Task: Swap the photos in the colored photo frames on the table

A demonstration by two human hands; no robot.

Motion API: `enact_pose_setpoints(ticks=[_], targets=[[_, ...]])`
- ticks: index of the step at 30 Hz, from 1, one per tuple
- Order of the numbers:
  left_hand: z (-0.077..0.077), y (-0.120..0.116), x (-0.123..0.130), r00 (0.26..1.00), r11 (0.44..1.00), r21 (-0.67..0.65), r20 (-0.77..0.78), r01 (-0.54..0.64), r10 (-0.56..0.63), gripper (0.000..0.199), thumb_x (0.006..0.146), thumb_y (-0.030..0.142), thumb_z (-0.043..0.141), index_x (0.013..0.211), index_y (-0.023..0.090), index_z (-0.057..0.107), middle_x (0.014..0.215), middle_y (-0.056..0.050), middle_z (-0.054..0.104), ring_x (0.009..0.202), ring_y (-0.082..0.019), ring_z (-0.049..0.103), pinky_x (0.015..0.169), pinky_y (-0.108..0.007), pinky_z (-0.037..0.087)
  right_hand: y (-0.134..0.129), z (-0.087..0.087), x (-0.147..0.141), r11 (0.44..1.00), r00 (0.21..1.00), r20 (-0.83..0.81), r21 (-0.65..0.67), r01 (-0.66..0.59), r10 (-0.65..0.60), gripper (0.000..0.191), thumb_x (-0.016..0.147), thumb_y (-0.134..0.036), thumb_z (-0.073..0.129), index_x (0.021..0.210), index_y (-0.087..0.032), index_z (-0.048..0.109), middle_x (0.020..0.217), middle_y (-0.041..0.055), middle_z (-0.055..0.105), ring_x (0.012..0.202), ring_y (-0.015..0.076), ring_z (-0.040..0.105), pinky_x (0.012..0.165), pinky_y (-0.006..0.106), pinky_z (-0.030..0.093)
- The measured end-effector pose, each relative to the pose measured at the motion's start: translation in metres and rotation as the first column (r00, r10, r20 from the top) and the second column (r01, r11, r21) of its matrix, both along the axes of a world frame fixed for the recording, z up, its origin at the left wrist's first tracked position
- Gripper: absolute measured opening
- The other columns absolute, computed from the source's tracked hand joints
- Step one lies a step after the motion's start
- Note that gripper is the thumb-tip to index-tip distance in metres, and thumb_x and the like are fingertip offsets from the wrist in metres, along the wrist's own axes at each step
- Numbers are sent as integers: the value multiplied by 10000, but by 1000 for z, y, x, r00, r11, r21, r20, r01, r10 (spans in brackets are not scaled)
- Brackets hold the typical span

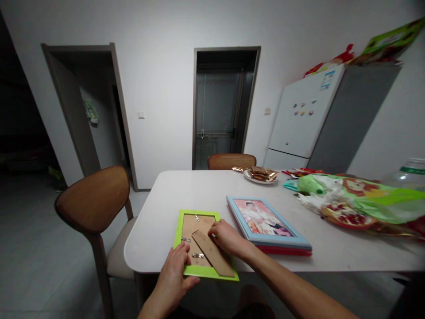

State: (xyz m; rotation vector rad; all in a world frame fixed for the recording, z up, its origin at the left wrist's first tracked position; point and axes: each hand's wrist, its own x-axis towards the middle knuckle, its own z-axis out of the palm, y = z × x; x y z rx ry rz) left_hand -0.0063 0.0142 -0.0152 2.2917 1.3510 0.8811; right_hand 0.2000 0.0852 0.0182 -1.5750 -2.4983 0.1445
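Observation:
Back side up, a green photo frame (195,271) lies at the table's near edge, its lower edge jutting slightly past it. Its brown backing board (189,226) carries metal clips (198,255) and a slanted support leg (212,253). My left hand (175,270) holds the frame's lower left corner, fingers on the back and thumb by the lower edge. With fingers curled together, my right hand (227,237) presses at the right side of the backing, beside the leg. A bit of metal shows under those fingertips; the rest is hidden. Right of it lies a stack of frames, a light blue photo frame (241,221) on top.
The white table (156,221) has a plate (260,180) of wrapped snacks at the back. On the right are a cut pomegranate (348,215), a green plastic bag (381,199) and a clear jar (410,175). A wooden chair (96,199) stands left, another (232,161) behind.

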Motion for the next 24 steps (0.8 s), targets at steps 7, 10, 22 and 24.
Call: enact_pose_setpoints(ticks=[7,10,22,24], targets=[[3,-4,2,1000,999,-48,-17,-13,12,316,558,116,671,847,165,554,1218,-130,488,1182,-257,371,993,-479,255,-8,-1,4,996,996,-25,24,-85,86,219,701,-103,439,684,-155,652,761,64,616,775,147,501,731,222,321],[4,-5,3,1000,999,-43,-9,-18,17,313,555,111,669,842,167,559,1217,-129,491,1180,-261,373,988,-481,265,-11,1,6,995,995,-49,46,-84,87,186,710,-152,465,675,-158,648,753,58,615,763,145,503,736,224,324],[4,-5,3,1000,999,-46,11,-27,28,328,541,99,671,844,174,572,1221,-123,491,1176,-263,380,986,-483,271,-4,-1,6,999,991,-124,-12,-53,51,265,687,-144,469,842,-210,674,785,44,630,752,149,530,703,226,363],[4,-5,3,1000,999,-43,18,-20,21,339,539,99,673,854,172,573,1221,-123,491,1174,-262,384,986,-478,276,-4,2,11,993,985,-133,-38,-113,107,256,674,-164,498,847,-224,676,809,43,620,787,155,521,718,228,362]])
